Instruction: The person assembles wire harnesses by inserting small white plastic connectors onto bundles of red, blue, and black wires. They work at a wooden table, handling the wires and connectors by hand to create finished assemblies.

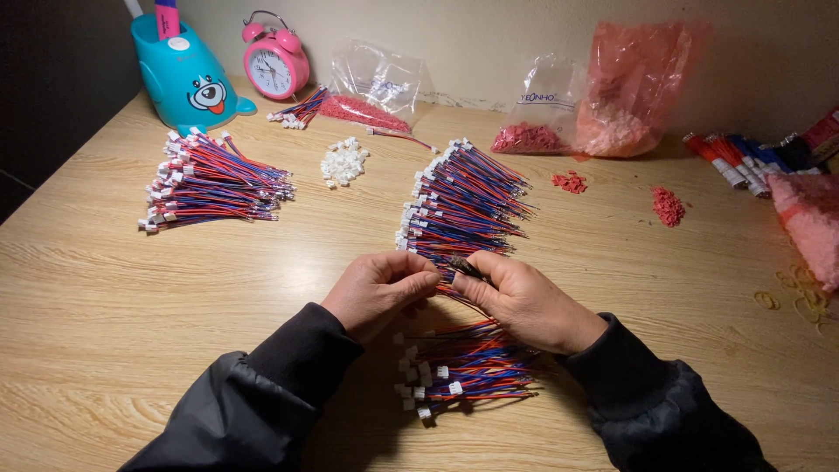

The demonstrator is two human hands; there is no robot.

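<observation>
Both hands, left hand [380, 288] & right hand [520, 301], pinch 1 thin red-blue wire lead [463, 267] w/ fingertip grip, wire pile [459, 371] at 6 o'clock; probably light, floppy, best held near connector end.

Both grips hide the wire [461, 265] ends; pen holder [185, 79] top cut off

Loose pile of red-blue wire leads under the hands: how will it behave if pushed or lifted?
The wire pile probably flops: its thin leads fan out unbound. It likely scatters when pushed, since nothing ties it. It is probably light, and the white connectors may snag neighbouring wires.
</observation>
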